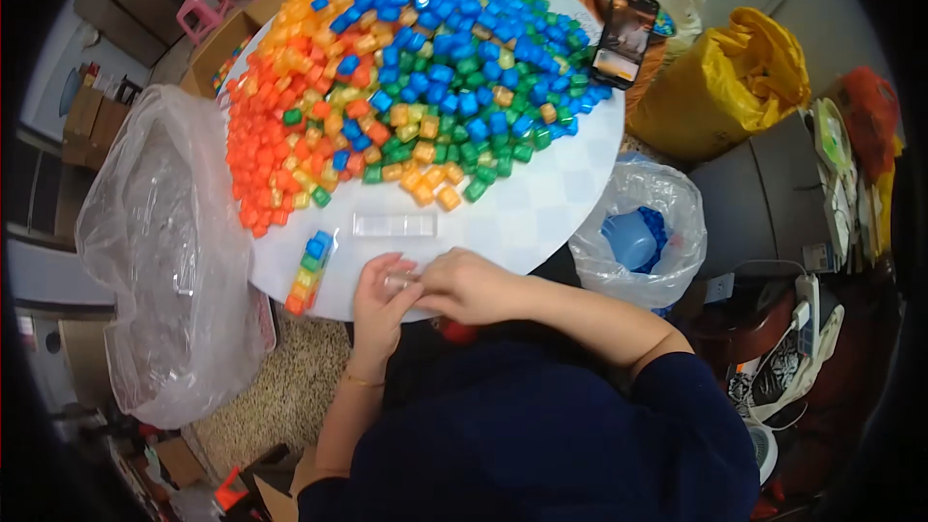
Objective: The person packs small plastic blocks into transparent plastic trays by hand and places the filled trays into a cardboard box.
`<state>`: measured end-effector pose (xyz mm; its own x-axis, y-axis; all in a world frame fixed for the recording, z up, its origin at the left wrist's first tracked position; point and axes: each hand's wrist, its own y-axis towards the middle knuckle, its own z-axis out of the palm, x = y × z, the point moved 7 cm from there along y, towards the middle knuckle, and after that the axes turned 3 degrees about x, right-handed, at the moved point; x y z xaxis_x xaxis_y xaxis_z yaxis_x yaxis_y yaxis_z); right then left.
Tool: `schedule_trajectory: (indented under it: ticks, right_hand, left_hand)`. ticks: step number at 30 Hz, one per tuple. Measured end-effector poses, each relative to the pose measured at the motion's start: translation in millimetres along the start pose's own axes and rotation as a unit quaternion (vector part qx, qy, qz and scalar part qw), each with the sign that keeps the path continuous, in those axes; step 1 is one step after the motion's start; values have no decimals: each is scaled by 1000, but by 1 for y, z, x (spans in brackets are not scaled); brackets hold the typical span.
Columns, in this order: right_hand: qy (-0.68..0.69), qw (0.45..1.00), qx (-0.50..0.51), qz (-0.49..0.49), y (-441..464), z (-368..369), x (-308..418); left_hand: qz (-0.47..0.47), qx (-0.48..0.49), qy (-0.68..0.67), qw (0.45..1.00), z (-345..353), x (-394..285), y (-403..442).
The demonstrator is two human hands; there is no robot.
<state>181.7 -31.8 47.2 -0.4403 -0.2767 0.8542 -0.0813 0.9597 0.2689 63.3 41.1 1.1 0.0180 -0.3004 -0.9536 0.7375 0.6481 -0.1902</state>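
Observation:
At the table's near edge my left hand [380, 314] is closed around a small clear plastic piece [398, 280], mostly covered by the fingers. My right hand [472, 287] meets it from the right, fingers curled in; what they grip is hidden. Just beyond my hands lies a clear rectangular plastic case [394, 224]. To the left, a row of coloured cubes [309, 273] runs from blue through green and yellow to orange-red. A big heap of translucent cubes [425, 77] covers the far part of the white round table [541, 208], in red, orange, yellow, green and blue.
A phone [626, 37] stands at the table's right edge. Left of the table hangs a large clear plastic bag [169, 261]. On the right are a yellow bag [720, 77] and a lined bin [638, 232] holding blue things. Pink stools [205, 12] stand far left.

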Motion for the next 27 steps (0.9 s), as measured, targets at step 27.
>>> schedule_trajectory:
  ticks: [27]
  right_hand:
    - [-229,956,-178,-40,-37,-97,1]
  left_hand:
    - [239,-215,220,921,-41,-7,-6]
